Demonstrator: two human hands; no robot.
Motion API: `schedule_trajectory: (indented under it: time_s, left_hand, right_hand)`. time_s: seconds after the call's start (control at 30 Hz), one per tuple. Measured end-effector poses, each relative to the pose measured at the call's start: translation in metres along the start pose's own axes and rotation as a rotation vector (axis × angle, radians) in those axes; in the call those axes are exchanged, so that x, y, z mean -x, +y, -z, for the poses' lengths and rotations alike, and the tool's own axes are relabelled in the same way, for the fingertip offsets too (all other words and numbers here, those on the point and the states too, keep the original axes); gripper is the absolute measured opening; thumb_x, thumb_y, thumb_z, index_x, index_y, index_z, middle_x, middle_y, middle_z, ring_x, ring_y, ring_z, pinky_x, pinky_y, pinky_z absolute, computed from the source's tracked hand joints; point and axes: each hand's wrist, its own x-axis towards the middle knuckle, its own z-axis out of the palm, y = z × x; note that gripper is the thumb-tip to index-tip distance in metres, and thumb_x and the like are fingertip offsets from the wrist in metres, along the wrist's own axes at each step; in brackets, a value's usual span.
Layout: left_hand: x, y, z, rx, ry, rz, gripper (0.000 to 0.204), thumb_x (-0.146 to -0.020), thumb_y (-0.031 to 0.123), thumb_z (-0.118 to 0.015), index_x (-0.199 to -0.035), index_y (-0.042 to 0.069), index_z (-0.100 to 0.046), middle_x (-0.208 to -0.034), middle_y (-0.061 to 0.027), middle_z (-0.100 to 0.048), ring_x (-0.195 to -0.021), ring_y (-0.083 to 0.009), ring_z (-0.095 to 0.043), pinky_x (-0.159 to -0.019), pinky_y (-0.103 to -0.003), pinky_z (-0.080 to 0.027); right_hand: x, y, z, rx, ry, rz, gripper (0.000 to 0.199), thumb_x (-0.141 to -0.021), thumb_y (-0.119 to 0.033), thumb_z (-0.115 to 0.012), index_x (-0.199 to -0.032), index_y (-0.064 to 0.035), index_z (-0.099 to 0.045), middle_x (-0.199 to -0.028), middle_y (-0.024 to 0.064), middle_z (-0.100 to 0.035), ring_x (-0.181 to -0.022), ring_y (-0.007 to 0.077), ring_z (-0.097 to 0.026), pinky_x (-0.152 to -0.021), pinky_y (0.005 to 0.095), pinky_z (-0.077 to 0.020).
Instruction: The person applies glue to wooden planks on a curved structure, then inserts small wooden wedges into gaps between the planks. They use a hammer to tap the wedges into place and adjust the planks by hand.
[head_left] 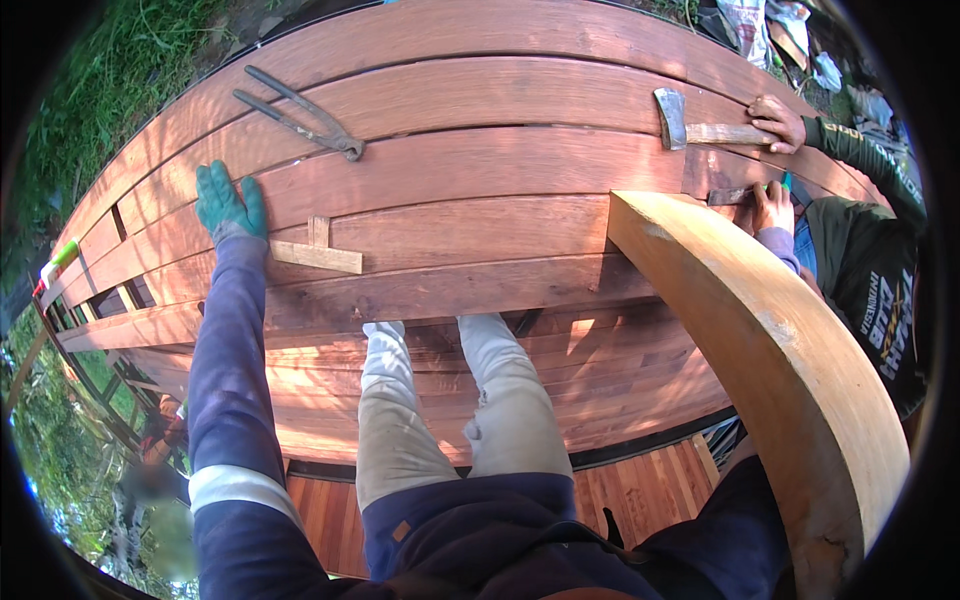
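Observation:
My left hand [229,203], in a green glove, lies flat on the reddish wooden planks [450,165] with its fingers spread. Just to its right rests a small T-shaped piece of pale wood [318,256]. Beyond the large curved beam [770,330], my right hand [770,208] shows at the end of a purple sleeve. Its fingers are closed, and what they hold is hard to make out. A dark, blocky piece [730,196] lies beside them, and a small green tip shows above. The beam covers much of my right forearm.
A co-worker's hand [779,123] grips the handle of a hatchet [673,118] at the far right. Long-handled pincers [305,115] lie on the far planks. Gaps open between planks at the left. A slatted wooden floor [640,500] is below my legs.

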Motion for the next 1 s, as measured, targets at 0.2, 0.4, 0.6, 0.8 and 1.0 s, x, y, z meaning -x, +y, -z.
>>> schedule_trajectory:
  time_s: [0.2, 0.4, 0.6, 0.8, 1.0]
  left_hand:
    - [0.0, 0.003, -0.002, 0.005, -0.017, 0.029, 0.069, -0.1, 0.044, -0.055, -0.155, 0.006, -0.037, -0.159, -0.0286, -0.033, -0.146, -0.0454, -0.034, -0.115, -0.059, -0.027]
    - [-0.004, 0.016, 0.012, -0.106, -0.15, 0.268, 0.076, -0.094, 0.058, -0.055, -0.151, 0.01, -0.042, -0.159, -0.0257, -0.032, -0.146, -0.043, -0.031, -0.114, -0.063, -0.026]
    - [-0.011, 0.026, 0.024, -0.09, -0.26, 0.374, 0.079, -0.094, 0.06, -0.055, -0.153, 0.011, -0.039, -0.161, -0.0248, -0.03, -0.149, -0.0415, -0.028, -0.117, -0.064, -0.02]
    - [-0.016, 0.029, 0.035, -0.024, -0.302, 0.408, 0.079, -0.094, 0.06, -0.055, -0.154, 0.012, -0.038, -0.162, -0.0236, -0.029, -0.152, -0.0403, -0.023, -0.119, -0.064, -0.016]
    - [-0.016, 0.028, 0.039, 0.019, -0.33, 0.431, 0.079, -0.093, 0.061, -0.054, -0.154, 0.014, -0.038, -0.164, -0.0216, -0.026, -0.154, -0.0385, -0.02, -0.12, -0.064, -0.014]
  right_hand:
    - [0.115, -0.005, 0.004, -0.398, 0.014, -0.219, 0.054, -0.089, 0.001, -0.06, -0.14, -0.0177, -0.056, -0.111, 0.0173, -0.066, -0.102, 0.0364, -0.068, -0.086, 0.0411, -0.0577]
    - [0.316, -0.126, 0.07, -0.923, -0.586, -0.589, 0.049, -0.091, 0.0, -0.06, -0.137, -0.0146, -0.057, -0.104, 0.0175, -0.067, -0.096, 0.0355, -0.069, -0.084, 0.039, -0.058]
    - [0.304, -0.257, 0.241, -1.631, -0.846, -0.409, 0.033, -0.098, -0.011, -0.061, -0.13, -0.0094, -0.059, -0.086, 0.0178, -0.067, -0.084, 0.0342, -0.072, -0.078, 0.0367, -0.0574]
    - [0.156, -0.292, 0.329, -0.809, -0.362, 0.006, 0.042, -0.095, -0.017, -0.063, -0.137, -0.0138, -0.057, -0.098, 0.0201, -0.069, -0.09, 0.0428, -0.069, -0.079, 0.0498, -0.0556]
    - [0.093, -0.302, 0.374, -0.356, -0.534, 0.184, 0.047, -0.098, -0.018, -0.053, -0.144, -0.0213, -0.054, -0.108, 0.0187, -0.07, -0.092, 0.041, -0.071, -0.079, 0.0491, -0.0574]
